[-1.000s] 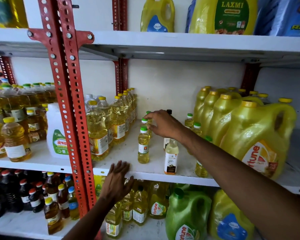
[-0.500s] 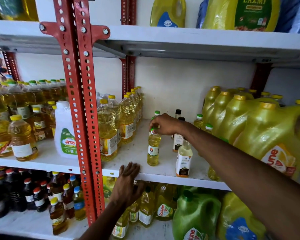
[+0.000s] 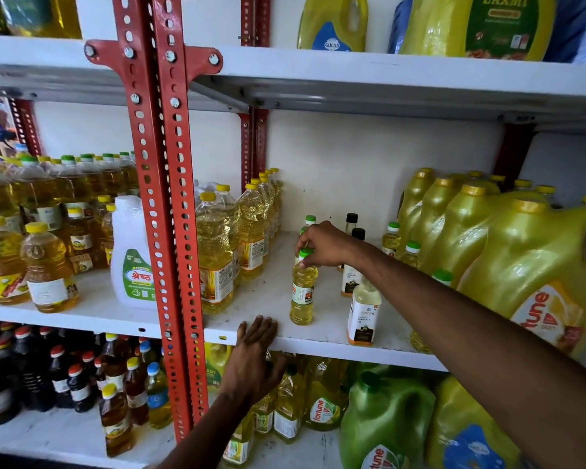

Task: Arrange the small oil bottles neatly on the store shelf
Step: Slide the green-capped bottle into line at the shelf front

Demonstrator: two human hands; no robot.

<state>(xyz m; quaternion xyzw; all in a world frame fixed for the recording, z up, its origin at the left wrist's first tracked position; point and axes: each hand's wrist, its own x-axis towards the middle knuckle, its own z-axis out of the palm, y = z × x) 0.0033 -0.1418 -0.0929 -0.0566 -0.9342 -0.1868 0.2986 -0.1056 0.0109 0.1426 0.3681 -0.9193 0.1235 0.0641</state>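
A white shelf board (image 3: 322, 341) is running across the middle of the frame, carried by red perforated uprights (image 3: 170, 204). Standing on it, left of centre, are tall yellow-capped oil bottles (image 3: 214, 255); at centre, small green-capped bottles (image 3: 302, 292) and white-labelled bottles (image 3: 364, 314); at right, big yellow jugs (image 3: 535, 269). A white jug (image 3: 132, 252) is standing further left.

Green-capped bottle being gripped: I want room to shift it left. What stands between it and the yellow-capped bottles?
Nothing: bare white shelf separates the green-capped bottle from the yellow-capped bottles, head view.
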